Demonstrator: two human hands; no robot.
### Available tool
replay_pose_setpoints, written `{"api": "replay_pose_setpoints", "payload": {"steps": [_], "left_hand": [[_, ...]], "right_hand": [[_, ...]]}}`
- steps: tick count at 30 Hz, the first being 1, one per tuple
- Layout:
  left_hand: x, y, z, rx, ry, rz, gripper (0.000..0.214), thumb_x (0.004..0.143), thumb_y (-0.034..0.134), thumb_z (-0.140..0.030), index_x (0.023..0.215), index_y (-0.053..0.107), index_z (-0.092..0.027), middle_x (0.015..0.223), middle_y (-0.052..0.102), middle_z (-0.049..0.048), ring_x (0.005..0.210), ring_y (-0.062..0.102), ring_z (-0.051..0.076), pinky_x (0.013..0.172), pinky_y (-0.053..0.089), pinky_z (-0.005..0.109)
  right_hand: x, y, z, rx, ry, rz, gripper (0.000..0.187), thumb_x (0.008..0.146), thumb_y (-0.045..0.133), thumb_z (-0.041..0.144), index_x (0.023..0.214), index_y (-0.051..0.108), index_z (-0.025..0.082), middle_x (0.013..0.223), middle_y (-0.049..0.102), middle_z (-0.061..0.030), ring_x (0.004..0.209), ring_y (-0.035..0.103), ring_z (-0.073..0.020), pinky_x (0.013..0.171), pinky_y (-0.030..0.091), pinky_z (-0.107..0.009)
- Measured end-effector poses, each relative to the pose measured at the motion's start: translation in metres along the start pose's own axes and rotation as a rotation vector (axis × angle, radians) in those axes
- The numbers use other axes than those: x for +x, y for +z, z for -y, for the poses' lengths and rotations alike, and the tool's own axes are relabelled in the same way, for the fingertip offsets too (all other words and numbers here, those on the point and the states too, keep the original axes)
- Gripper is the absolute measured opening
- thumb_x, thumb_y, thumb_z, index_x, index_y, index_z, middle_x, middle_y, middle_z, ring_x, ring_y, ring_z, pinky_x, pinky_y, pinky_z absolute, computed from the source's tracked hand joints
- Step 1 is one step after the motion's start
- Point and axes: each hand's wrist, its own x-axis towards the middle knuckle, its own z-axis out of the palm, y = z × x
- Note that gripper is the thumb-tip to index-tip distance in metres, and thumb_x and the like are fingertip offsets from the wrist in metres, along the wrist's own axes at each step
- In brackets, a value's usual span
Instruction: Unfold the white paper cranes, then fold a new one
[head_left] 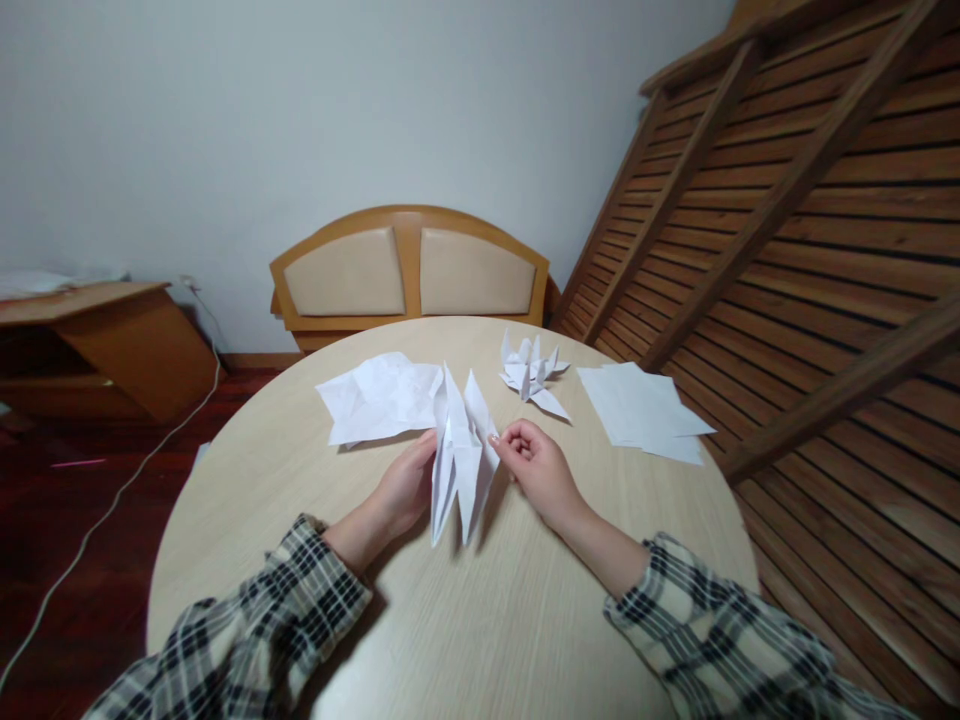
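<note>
Round pale table (525, 620), grey wall (300, 120) behind; left hand (405, 490), right hand (536, 465) pinching folded paper (459, 460).

pale wall (300, 110), dark red floor (67, 520) — padded wooden chair (409, 270), slatted wood panel (810, 250) leaning right.

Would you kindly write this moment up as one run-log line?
left hand: holds folded paper | right hand: pinches its right edge | table: crumpled sheet, origami, paper stack

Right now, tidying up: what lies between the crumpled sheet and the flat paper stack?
Head view: the folded paper in hand and a small folded figure.
</note>
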Motion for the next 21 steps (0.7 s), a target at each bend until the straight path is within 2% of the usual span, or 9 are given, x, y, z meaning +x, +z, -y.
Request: {"api": "replay_pose_setpoints", "payload": {"steps": [5, 10, 16, 21], "left_hand": [[0.001, -0.002, 0.002, 0.109, 0.092, -0.008, 0.023, 0.077, 0.076, -0.036, 0.083, 0.072, -0.015, 0.080, 0.066, 0.0039, 0.068, 0.052, 0.013, 0.061, 0.040, 0.024], [0.001, -0.005, 0.003, 0.254, 0.150, 0.002, 0.029, 0.080, 0.072, -0.045, 0.076, 0.068, -0.016, 0.071, 0.055, 0.0008, 0.064, 0.045, 0.012, 0.058, 0.036, 0.024], [0.002, -0.004, -0.001, 0.464, 0.328, 0.020, 0.033, 0.084, 0.066, -0.044, 0.065, 0.064, -0.018, 0.074, 0.051, 0.0011, 0.069, 0.045, 0.014, 0.065, 0.039, 0.027], [0.000, -0.002, -0.009, 0.551, 0.401, 0.046, 0.033, 0.086, 0.064, -0.042, 0.062, 0.063, -0.018, 0.075, 0.052, 0.0024, 0.072, 0.046, 0.016, 0.069, 0.039, 0.029]], "right_hand": [[0.000, -0.004, 0.002, -0.051, -0.172, -0.122, 0.015, 0.085, 0.059, 0.035, 0.086, 0.052, 0.022, 0.060, 0.041, 0.0069, 0.054, 0.043, -0.0123, 0.052, 0.034, -0.024], [-0.007, -0.004, 0.013, -0.107, -0.249, -0.100, 0.022, 0.093, 0.052, 0.040, 0.082, 0.055, 0.021, 0.071, 0.053, 0.0013, 0.062, 0.049, -0.0134, 0.057, 0.039, -0.026], [-0.005, -0.002, 0.011, -0.238, -0.230, -0.054, 0.024, 0.089, 0.061, 0.038, 0.074, 0.057, 0.020, 0.068, 0.051, 0.0011, 0.062, 0.046, -0.0136, 0.058, 0.037, -0.027], [0.002, -0.001, 0.003, -0.024, -0.119, 0.013, 0.029, 0.088, 0.060, 0.044, 0.072, 0.055, 0.021, 0.066, 0.052, 0.0014, 0.061, 0.049, -0.0141, 0.058, 0.040, -0.027]]}}
